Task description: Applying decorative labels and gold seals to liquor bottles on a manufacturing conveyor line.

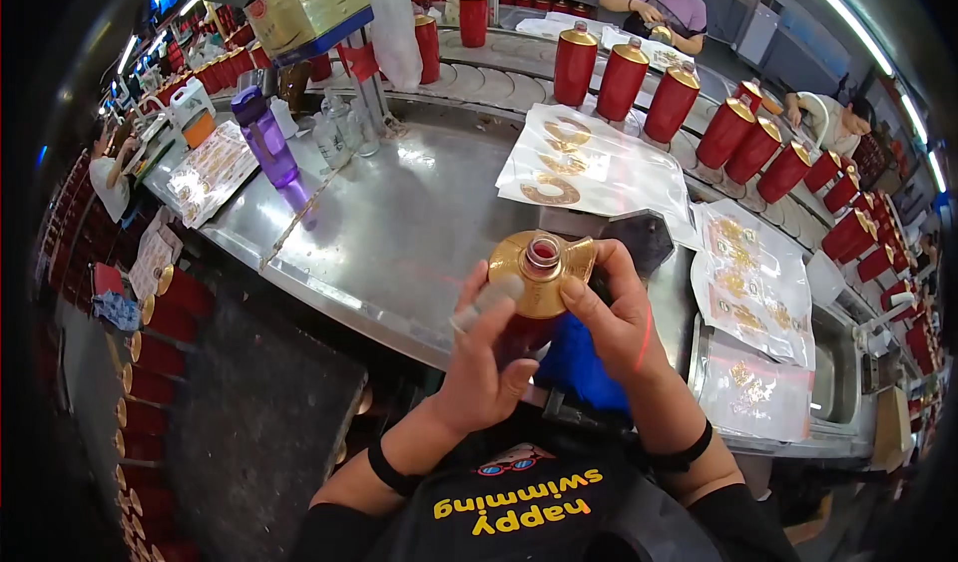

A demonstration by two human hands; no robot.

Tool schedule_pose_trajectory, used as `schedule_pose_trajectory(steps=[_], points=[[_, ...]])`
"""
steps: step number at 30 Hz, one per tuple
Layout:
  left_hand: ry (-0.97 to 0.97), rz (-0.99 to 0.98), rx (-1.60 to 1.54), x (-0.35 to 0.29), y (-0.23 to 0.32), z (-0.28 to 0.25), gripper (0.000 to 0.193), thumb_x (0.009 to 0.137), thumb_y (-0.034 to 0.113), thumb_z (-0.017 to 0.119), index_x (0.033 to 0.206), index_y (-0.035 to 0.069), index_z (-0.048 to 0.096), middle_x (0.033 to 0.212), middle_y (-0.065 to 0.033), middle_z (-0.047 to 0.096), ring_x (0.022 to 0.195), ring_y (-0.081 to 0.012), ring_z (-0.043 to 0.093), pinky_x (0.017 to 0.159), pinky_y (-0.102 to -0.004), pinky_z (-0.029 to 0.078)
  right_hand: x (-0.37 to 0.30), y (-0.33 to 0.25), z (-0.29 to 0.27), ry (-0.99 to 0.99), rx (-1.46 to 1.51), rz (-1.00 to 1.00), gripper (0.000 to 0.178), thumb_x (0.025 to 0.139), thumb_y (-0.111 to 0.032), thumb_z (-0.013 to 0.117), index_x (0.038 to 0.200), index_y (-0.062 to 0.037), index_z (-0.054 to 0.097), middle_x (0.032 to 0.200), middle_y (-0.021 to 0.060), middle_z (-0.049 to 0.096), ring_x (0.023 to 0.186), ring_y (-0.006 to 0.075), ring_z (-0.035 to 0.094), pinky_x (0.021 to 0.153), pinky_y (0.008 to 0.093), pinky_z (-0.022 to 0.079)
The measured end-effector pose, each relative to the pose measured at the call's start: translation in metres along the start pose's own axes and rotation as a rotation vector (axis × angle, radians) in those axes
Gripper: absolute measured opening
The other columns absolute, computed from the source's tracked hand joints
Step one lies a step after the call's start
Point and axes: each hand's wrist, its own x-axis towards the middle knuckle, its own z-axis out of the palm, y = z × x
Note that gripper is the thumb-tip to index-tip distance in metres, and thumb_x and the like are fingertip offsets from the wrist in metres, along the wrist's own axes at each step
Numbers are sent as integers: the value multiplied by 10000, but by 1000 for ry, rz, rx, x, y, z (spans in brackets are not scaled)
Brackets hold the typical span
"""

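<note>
In front of me stands a red glass bottle (522, 333) with a gold shoulder and an uncapped, clear threaded neck. My left hand (484, 362) is closed against the bottle's left side, pale covers on some fingertips. My right hand (624, 307) pinches a curved gold sticker (579, 261) between thumb and fingers, at the right edge of the gold shoulder. The sticker lies partly over the shoulder; how much of it is stuck down I cannot tell. Just beyond the bottle, a white sheet (619, 168) bears curved gold stickers (551, 193). Blue material (584, 362) shows below my right hand.
More sticker sheets (753, 282) lie at the right beside a metal sink (833, 362). Red bottles (672, 103) line the conveyor (479, 78) behind the metal table (399, 223). A purple drinking bottle (264, 138) and glass jars (334, 138) stand at the left. Co-workers (664, 3) sit across.
</note>
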Motion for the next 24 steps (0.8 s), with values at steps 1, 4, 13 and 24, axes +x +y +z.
schedule_pose_trajectory(steps=[1, 4, 13, 24], points=[[80, -77, -262, 3, -2, -1, 589, 940, 278, 567, 1374, -9, 292, 1418, -272, 326, 1371, -431, 248, 1098, -505, 252, 0, -2, -1, 2, 2, 0, 301, 902, -218, 647, 1096, -27, 518, 1036, 42, 546, 991, 127, 502, 907, 283, 399], [141, -189, -365, 26, 14, 4, 699, 950, 280, 557, 1405, -66, 155, 1385, -229, 336, 1296, -307, 373, 1073, -415, 311, 0, -7, -8, -35, 30, 43, 279, 898, -217, 649, 1076, -36, 533, 1052, 39, 542, 995, 139, 505, 917, 290, 396], [185, -393, -523, 36, 12, 14, 721, 911, 173, 593, 1428, -14, 127, 1330, -185, 370, 1195, -241, 467, 1023, -362, 386, 8, 1, -4, -73, 200, -49, 200, 898, -163, 660, 959, -34, 519, 1218, 104, 566, 1083, 142, 505, 949, 304, 401], [161, -428, -584, 33, 5, 7, 756, 861, 134, 614, 1432, -4, 139, 1366, -167, 351, 1201, -237, 463, 1036, -363, 378, -1, 1, 6, 54, 168, -139, 156, 906, -90, 612, 1036, -14, 571, 1164, 95, 574, 1083, 159, 518, 954, 295, 401]])
